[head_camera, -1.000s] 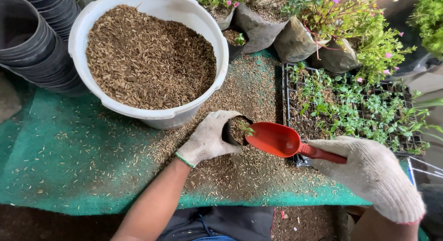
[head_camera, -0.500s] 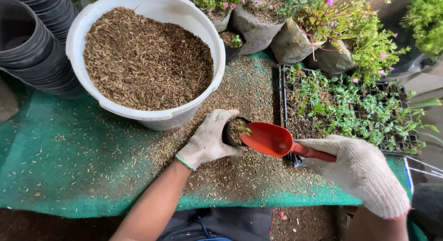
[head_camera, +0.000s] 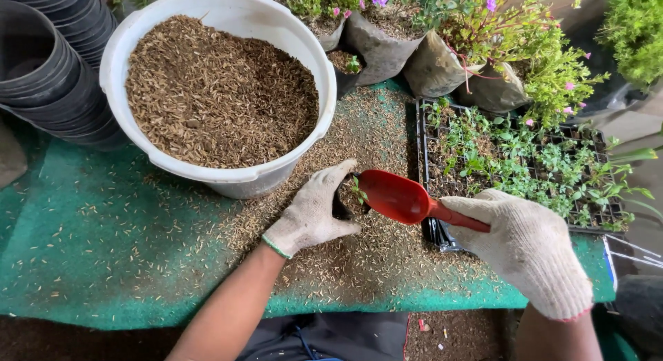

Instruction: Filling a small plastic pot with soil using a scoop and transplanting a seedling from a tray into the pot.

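My left hand (head_camera: 312, 210), in a dirty white glove, wraps around a small black pot (head_camera: 343, 206) that stands on the green mat and holds a small green seedling (head_camera: 358, 189). My right hand (head_camera: 526, 247), also gloved, grips the handle of a red plastic scoop (head_camera: 395, 196). The scoop's bowl lies over the pot's mouth and hides most of it. A big white bucket (head_camera: 231, 178) full of brown husks stands just behind my left hand.
A black seedling tray (head_camera: 434, 230) with several green sprouts lies to the right. Stacked black pots (head_camera: 48, 78) stand at the far left. Bagged flowering plants (head_camera: 442, 64) line the back. Spilled husks cover the green mat (head_camera: 103, 243).
The red scoop has moved left and now covers the pot's mouth. My right hand followed it leftward. My left hand stays on the pot.
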